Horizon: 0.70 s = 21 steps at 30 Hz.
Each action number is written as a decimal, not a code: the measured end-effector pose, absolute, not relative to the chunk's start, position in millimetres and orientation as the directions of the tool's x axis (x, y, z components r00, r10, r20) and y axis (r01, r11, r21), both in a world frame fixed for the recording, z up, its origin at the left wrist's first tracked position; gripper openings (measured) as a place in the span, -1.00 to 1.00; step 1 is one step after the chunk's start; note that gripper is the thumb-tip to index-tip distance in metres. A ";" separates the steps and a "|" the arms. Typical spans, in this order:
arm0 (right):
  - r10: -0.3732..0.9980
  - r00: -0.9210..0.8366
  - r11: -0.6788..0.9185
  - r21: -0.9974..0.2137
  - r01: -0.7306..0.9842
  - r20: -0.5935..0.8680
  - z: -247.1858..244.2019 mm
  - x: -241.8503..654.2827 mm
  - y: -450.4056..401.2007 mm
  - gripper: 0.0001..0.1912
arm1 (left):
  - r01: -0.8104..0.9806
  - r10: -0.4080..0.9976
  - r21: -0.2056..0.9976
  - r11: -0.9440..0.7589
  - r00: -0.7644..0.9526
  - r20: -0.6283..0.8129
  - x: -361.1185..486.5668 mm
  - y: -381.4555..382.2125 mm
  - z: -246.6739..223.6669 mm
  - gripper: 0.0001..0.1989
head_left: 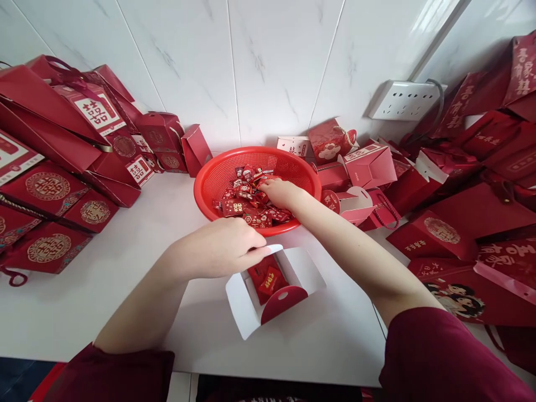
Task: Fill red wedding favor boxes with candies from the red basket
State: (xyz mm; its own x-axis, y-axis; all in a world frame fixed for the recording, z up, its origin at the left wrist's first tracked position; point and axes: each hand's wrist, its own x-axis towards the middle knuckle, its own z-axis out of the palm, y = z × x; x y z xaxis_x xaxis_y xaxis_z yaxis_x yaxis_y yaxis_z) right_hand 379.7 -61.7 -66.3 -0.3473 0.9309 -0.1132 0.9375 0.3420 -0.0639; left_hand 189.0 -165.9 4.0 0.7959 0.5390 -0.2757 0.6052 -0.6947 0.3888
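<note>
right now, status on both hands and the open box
Left fingers pinching open box's flap; right hand in red basket among sweets; red packets inside box, nothing blocking its opening.

The room is bright. White light shines on the wall (pixel 276 67) at the top right. Soft gray shadows lie on the counter (pixel 201 335). The sides look stretched. Small words on the bags (pixel 456 245) look a bit fuzzy.

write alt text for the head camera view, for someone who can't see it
A person's right hand reaches into a red plastic colander of wrapped sweets while the left hand holds a flap of an open gift box. Red gift boxes stand on both sides.
</note>
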 end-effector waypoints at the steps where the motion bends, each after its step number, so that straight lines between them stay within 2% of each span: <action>1: 0.928 -0.349 0.345 -0.054 0.937 -0.131 -68.0 379.9 -59.0 -0.55 | 0.590 0.513 0.414 -0.692 0.807 -0.292 190.5 -164.7 2.0 -0.53; 4: 0.929 -0.339 0.339 -0.029 0.940 -0.146 -73.6 382.1 -54.6 -0.59 | 0.588 0.471 0.440 -0.679 0.808 -0.353 194.1 -159.3 -4.3 -0.52; 10: 0.909 -0.359 0.359 -0.042 0.933 -0.210 -79.9 380.4 -53.2 -0.75 | 0.633 0.508 0.427 -0.646 0.774 -0.378 195.1 -151.7 -10.9 -0.56; 17: 0.955 -0.295 0.289 -0.134 0.948 -0.028 -61.4 393.6 -69.7 -0.83 | 0.672 0.550 0.422 -0.609 0.741 -0.385 196.0 -151.6 -7.5 -0.59; 21: 0.984 -0.163 0.172 -0.179 0.969 0.066 -49.6 403.3 -97.2 -0.72 | 0.659 0.571 0.434 -0.614 0.751 -0.332 194.3 -149.6 -6.3 -0.61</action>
State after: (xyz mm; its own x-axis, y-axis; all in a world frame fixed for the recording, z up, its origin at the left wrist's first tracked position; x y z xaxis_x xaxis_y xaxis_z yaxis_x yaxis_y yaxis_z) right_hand 403.3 -97.2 -49.6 -0.1626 0.9845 0.0661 0.9687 0.1720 -0.1790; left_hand 194.3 -149.6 -6.3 0.7508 0.5712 -0.3315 0.6590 -0.6142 0.4342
